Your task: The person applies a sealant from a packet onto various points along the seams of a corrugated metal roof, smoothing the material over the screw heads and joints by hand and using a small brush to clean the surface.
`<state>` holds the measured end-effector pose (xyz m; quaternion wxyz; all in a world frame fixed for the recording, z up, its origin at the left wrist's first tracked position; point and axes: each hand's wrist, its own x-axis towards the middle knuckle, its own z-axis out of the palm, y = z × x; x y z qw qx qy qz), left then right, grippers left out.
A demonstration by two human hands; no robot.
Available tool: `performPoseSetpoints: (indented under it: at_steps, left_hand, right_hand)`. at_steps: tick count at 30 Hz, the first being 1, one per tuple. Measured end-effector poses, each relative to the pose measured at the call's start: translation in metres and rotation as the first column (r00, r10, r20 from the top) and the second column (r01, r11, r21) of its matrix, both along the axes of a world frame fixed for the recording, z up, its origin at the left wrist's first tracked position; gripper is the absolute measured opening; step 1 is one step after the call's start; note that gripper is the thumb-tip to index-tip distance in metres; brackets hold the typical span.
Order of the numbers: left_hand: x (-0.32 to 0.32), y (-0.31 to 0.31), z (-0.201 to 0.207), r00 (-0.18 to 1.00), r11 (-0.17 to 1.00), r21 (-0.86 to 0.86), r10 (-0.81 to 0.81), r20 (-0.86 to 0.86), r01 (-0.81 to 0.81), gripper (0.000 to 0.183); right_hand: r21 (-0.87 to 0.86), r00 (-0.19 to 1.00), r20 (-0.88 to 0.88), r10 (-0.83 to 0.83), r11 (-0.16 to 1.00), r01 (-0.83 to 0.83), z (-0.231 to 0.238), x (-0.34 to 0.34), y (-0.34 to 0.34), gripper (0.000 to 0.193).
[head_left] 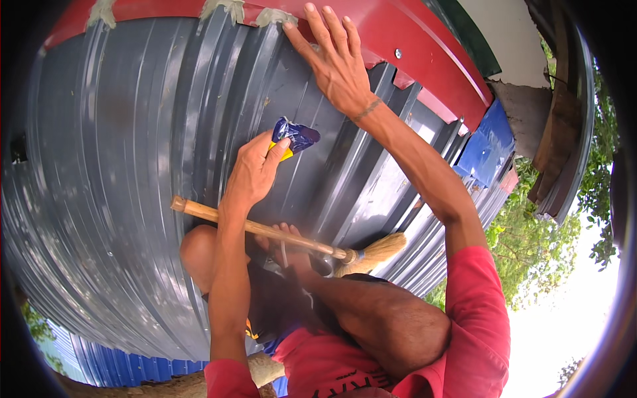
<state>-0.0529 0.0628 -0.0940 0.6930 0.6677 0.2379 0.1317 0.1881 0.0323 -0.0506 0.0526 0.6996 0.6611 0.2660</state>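
My left hand (254,170) is closed around a small flat blue and yellow scraper-like piece (296,136), smeared with white on its blue part. It is held just over the dark grey ribbed metal roof sheet (133,119). Farther up, my right hand (337,63) lies with fingers spread and holds nothing. Its fingers reach onto the red metal flashing (411,40), beside a patch of grey sealant (273,17). The hand hides part of the sheet's edge there.
A broom (295,240) with a wooden handle lies across the roof by my feet, passing behind my left forearm. More grey sealant (224,9) covers rib ends along the flashing. A blue sheet (490,144) hangs at the right, near weathered boards (561,126) and trees.
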Motion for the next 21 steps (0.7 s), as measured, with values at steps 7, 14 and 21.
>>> performPoseSetpoints:
  at_steps: [7, 14, 21]
  left_hand:
    - [0.000, -0.003, -0.002, 1.000, 1.000, -0.021, 0.015, 0.025, -0.014, 0.031]
    - [0.000, 0.001, 0.002, 1.000, 0.999, 0.033, -0.014, -0.002, 0.014, 0.031]
    - [-0.001, 0.001, 0.004, 1.000, 1.000, 0.012, -0.007, 0.015, 0.007, 0.031]
  right_hand:
    - [-0.102, 0.998, -0.029, -0.062, 0.993, 0.059, 0.007, -0.002, 0.005, 0.067]
    - [-0.123, 0.990, -0.134, 0.034, 0.991, -0.051, 0.024, 0.026, 0.004, 0.074]
    - [-0.102, 0.990, -0.117, 0.076, 0.991, -0.088, 0.045, 0.045, 0.011, 0.074]
